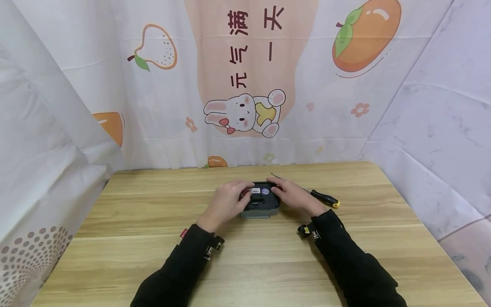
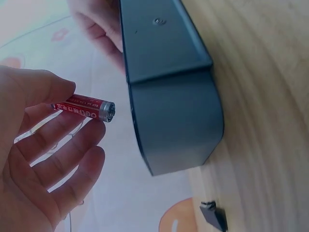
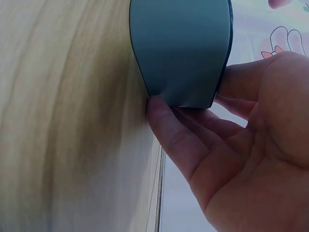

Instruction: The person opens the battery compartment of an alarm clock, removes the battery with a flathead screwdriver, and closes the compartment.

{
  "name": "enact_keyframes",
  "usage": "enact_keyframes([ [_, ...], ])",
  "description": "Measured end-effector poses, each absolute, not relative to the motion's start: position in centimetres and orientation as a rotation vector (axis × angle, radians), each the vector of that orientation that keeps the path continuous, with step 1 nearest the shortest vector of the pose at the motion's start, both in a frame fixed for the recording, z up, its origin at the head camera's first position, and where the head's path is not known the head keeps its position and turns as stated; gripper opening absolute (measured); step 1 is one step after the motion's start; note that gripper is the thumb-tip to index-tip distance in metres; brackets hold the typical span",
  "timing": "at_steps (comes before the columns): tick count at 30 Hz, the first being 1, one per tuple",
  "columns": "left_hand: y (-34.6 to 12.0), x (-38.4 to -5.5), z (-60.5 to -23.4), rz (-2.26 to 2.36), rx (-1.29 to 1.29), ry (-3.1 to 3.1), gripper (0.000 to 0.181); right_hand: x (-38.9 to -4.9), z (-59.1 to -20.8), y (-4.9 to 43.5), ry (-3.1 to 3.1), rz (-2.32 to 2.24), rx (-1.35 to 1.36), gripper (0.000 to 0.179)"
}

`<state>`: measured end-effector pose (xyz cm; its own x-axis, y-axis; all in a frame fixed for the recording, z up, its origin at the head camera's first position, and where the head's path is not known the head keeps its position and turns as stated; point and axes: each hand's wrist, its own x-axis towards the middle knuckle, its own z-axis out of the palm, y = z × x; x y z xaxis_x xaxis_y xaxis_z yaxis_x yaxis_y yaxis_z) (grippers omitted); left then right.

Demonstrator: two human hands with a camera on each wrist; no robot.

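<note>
A grey plastic device (image 1: 261,212) lies on the table with its black underside up, showing a white label, a round sticker and a recess. Over its left edge my left hand (image 1: 229,198) pinches a red AA battery (image 2: 88,107) between thumb and fingers. In the left wrist view the battery's flat metal end points toward the device, a gap apart from it. My right hand (image 1: 293,194) grips the device's right far corner; in the right wrist view, fingers (image 3: 176,137) wrap round its end while the thumb rests on the underside.
A screwdriver (image 1: 325,198) with a black and yellow handle lies behind and right of my right hand, its shaft pointing to the back. A small black piece (image 2: 214,216) sits on the wooden table (image 1: 261,264) beyond the device. A printed curtain (image 1: 161,106) hangs behind the table.
</note>
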<state>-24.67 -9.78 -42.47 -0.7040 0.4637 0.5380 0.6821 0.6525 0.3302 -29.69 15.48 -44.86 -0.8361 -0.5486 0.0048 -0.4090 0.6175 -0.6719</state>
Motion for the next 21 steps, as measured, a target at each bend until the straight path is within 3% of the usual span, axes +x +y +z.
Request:
enact_keyframes([
  [21,-12.4,-25.5,-42.0,-0.768,-0.694,-2.524,0.025,-29.3,-44.4,15.5,2.614,-1.040,-0.777,0.047],
])
